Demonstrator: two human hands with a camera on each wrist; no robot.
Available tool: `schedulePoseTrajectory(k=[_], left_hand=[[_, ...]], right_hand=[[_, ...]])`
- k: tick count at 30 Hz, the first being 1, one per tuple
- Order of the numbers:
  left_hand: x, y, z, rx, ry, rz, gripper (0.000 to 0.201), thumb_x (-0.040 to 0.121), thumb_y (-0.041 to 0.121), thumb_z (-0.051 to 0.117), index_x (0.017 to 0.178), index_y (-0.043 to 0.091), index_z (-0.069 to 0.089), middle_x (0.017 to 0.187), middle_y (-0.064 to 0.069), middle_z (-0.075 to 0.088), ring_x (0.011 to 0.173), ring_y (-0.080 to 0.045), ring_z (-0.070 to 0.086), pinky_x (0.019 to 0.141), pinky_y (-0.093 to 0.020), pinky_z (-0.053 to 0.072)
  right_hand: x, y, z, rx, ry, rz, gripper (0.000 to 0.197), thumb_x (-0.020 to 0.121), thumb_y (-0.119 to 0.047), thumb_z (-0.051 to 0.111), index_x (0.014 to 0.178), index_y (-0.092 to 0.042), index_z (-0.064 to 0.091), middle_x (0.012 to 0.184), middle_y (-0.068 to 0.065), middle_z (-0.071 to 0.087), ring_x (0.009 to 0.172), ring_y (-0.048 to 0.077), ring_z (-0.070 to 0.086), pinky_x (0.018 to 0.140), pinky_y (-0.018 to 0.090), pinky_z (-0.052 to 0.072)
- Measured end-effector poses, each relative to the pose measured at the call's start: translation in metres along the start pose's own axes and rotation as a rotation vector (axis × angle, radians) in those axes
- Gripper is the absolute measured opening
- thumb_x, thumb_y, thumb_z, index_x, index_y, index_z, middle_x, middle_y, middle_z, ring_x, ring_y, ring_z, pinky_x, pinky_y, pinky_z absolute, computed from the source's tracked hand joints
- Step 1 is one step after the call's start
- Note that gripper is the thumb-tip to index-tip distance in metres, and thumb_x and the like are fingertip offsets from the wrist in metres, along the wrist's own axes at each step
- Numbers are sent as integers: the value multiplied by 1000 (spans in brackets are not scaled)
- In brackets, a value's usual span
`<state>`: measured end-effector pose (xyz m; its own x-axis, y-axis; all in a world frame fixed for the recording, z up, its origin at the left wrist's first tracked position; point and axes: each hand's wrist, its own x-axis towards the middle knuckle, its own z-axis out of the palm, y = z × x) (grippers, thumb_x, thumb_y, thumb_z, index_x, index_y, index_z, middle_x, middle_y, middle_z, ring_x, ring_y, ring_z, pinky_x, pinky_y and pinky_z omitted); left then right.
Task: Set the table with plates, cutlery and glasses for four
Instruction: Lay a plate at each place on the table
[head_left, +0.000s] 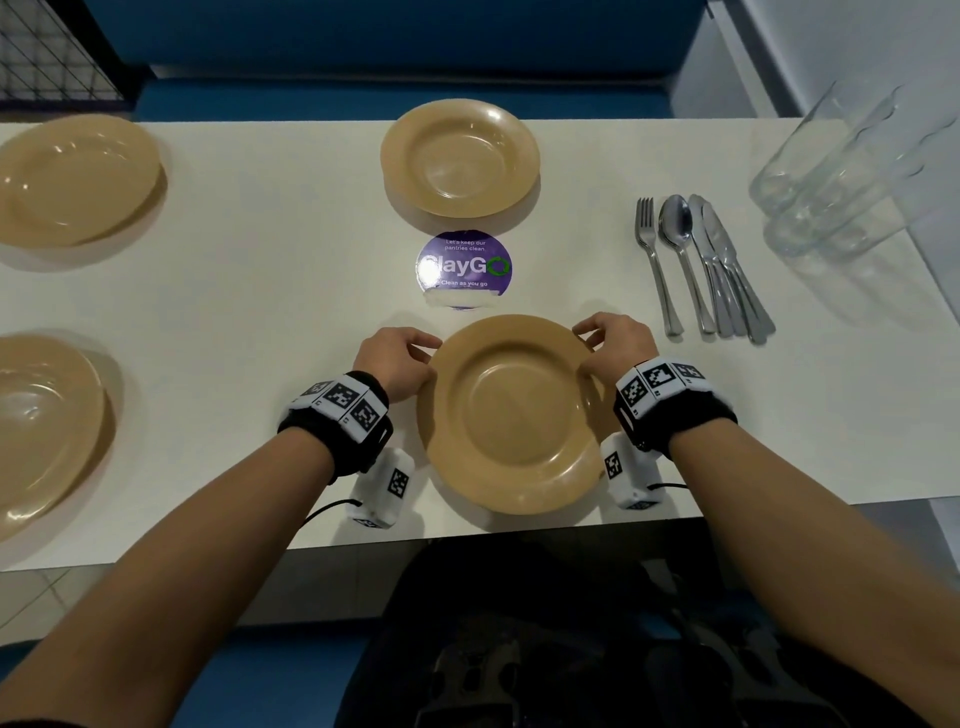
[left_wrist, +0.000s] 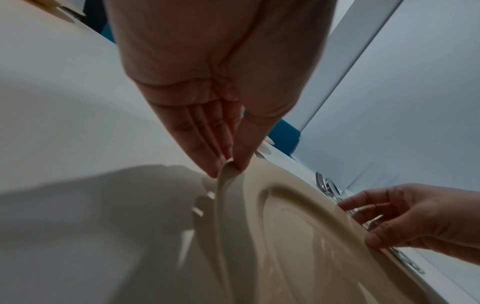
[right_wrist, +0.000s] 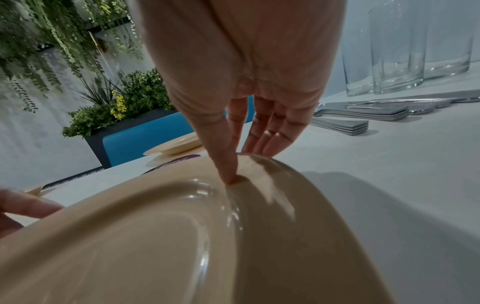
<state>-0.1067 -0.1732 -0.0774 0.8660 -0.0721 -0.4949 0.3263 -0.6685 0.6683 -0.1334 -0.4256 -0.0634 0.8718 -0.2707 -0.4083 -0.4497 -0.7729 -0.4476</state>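
A tan plate (head_left: 511, 415) lies at the table's near edge, right in front of me. My left hand (head_left: 434, 358) pinches its left rim between thumb and fingers, close up in the left wrist view (left_wrist: 228, 165). My right hand (head_left: 584, 351) grips the right rim, thumb on top (right_wrist: 231, 176) and fingers under the edge. Whether the plate (right_wrist: 130, 236) rests flat or hovers just off the surface, I cannot tell. Three more tan plates stand at far centre (head_left: 460, 156), far left (head_left: 78, 176) and near left (head_left: 47, 426).
On the white table (head_left: 260, 291), stacked forks, spoons and knives (head_left: 701, 265) lie to the right of the held plate, with clear glasses (head_left: 841, 176) behind them at the right edge. A purple round sticker (head_left: 464, 267) sits between the two centre plates. Blue seating runs along the far side.
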Motion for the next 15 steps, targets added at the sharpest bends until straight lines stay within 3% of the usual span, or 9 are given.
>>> schedulePoseTrajectory(k=[5,9,15], left_hand=[[9,-1,-1,-2,3,-10,36,78,4,65,110,19,67,79,5,64,84,-19,62,88,-38,55],[24,6,-8,-45,55,-18,32,80,13,65,111,22,64,79,10,66,83,-16,64,91,-37,54],[83,42,-42,-105,206,-11,46,85,27,63,129,18,52,112,-3,66,101,-27,65,96,-38,49]], right_hand=[[2,0,-1,10,-17,2,43,76,-1,64,114,-19,64,108,6,66,94,18,58,76,21,42],[9,-11,-8,88,13,13,36,80,-21,69,116,-19,63,111,5,66,105,20,59,86,26,44],[53,-44,-32,209,32,25,34,84,-25,66,117,-17,63,114,6,66,109,22,59,95,29,44]])
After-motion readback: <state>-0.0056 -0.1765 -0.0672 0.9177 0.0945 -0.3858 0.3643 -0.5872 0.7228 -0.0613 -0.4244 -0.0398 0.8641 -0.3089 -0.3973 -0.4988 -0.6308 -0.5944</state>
